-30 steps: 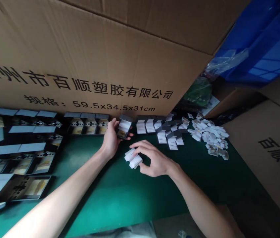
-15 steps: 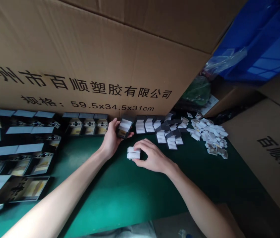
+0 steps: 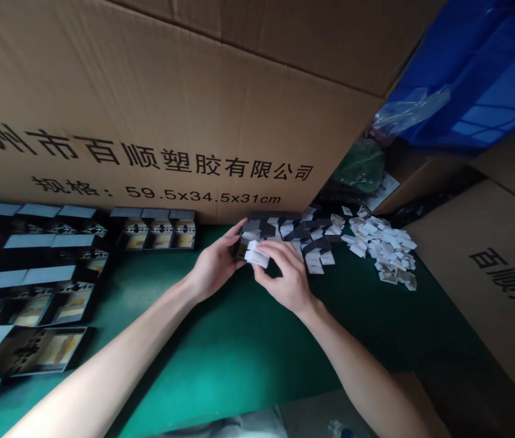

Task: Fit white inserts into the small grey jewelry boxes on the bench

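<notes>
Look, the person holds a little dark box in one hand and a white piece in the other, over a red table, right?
Not quite: the table is green, not red, as the head view shows. The rest holds: the left hand holds the little dark box and the right hand holds a white piece over that table.

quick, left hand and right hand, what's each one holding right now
Left hand: closed on a small dark box.
Right hand: closed, fingertips pinching a white pad right at the box.
</notes>
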Tool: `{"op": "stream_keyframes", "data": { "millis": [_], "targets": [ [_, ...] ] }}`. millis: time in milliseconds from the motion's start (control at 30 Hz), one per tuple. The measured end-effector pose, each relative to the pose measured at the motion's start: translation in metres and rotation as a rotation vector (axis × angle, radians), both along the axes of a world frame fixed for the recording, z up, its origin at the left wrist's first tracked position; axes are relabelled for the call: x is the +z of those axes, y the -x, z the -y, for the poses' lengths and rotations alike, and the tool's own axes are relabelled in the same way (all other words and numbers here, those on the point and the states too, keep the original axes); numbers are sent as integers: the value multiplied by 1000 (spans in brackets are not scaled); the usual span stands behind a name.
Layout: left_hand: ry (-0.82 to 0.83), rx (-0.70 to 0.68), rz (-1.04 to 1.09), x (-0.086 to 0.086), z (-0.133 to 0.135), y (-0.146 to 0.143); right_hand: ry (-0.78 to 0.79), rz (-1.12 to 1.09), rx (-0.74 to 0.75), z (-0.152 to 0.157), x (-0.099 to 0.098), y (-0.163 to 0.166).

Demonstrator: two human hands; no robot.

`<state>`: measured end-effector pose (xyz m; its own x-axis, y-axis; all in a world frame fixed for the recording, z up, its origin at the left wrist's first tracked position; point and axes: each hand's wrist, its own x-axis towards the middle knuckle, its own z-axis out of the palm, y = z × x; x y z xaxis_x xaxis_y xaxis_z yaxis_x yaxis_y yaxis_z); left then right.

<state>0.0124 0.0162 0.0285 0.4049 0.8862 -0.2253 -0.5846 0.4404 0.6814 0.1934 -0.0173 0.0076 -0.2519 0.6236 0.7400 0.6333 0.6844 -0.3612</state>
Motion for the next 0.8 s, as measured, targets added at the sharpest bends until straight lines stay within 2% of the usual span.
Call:
{"op": "stream_keyframes", "data": {
  "millis": [133, 433, 567, 800],
  "targets": [
    [-38, -27, -20, -2, 0, 3, 35, -12, 12, 0, -2, 1],
    [-253, -60, -202, -11, -1, 5, 37, -40, -27, -1, -5, 3],
    [-265, -62, -242, -11, -1, 7, 51, -24, 9, 0, -4, 2],
    [-208, -79, -169, -12, 0, 7, 98, -45, 46, 2, -3, 1]
  ]
}}
